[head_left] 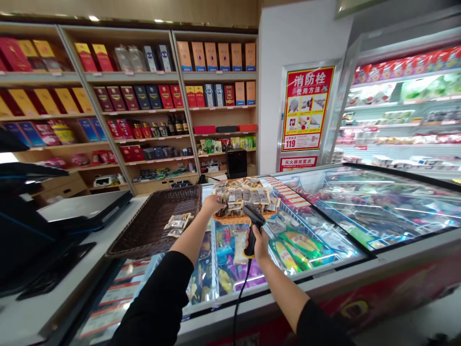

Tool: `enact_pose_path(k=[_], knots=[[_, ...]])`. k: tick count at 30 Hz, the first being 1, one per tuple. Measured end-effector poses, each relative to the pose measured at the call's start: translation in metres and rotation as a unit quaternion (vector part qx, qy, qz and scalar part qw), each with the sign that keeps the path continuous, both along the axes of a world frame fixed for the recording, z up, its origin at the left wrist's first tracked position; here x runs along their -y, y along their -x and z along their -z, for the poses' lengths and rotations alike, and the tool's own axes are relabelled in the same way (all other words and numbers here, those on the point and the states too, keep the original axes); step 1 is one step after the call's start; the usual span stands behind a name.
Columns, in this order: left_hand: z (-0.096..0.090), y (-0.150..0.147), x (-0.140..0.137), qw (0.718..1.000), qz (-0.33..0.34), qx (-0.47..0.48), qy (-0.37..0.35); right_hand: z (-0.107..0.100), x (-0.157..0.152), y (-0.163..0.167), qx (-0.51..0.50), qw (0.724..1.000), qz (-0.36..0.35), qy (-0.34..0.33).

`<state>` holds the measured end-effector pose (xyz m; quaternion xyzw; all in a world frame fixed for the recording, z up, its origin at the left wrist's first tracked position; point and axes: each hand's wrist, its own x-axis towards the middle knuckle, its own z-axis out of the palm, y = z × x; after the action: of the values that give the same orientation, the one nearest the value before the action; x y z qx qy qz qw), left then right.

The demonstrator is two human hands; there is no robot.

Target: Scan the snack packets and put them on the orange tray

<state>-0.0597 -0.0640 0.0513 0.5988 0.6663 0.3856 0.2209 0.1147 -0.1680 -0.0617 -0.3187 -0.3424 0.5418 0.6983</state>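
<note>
My right hand (260, 242) is wrapped around the grip of a black and yellow barcode scanner (255, 218), its head tilted toward the packets and its cord hanging down. In front of it, an orange-brown wicker basket (230, 220) is heaped with small clear snack packets (248, 196). My left hand (212, 205) is at the basket's left end, its fingers closed on one of the packets there, partly hidden from view. To the left lies a dark brown wicker tray (144, 223) with a few similar packets (178, 223) at its right side.
Beneath the baskets is a glass-topped chest freezer (324, 245) with bagged goods inside. A counter (72, 259) with dark checkout equipment (25, 226) stands at left. Shelves of boxed goods (144, 98) line the back, and a lit display fridge (403, 105) is at right.
</note>
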Motion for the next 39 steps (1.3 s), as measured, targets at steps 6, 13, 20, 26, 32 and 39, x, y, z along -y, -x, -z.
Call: enact_pose_path(k=[6,13,20,26,32,39], knots=[[0.004,0.023,0.011,0.993,-0.024,0.106,0.046,0.000,0.000,-0.002,-0.001,1.000,-0.005,0.003],[0.009,0.034,0.032,0.957,-0.085,0.276,0.038,0.003,0.003,0.001,0.000,1.000,0.009,-0.009],[0.010,0.023,0.045,0.930,-0.080,0.359,0.017,0.006,0.003,0.000,0.013,1.000,0.022,-0.017],[0.001,0.042,0.051,0.926,-0.066,0.361,-0.093,0.000,0.011,0.004,0.033,0.998,0.039,-0.026],[0.019,0.087,0.072,0.924,-0.035,0.368,-0.101,-0.015,0.023,0.030,0.176,0.976,-0.047,-0.120],[0.035,0.102,0.086,0.893,-0.037,0.424,-0.148,-0.010,0.029,0.073,0.281,0.946,-0.077,-0.143]])
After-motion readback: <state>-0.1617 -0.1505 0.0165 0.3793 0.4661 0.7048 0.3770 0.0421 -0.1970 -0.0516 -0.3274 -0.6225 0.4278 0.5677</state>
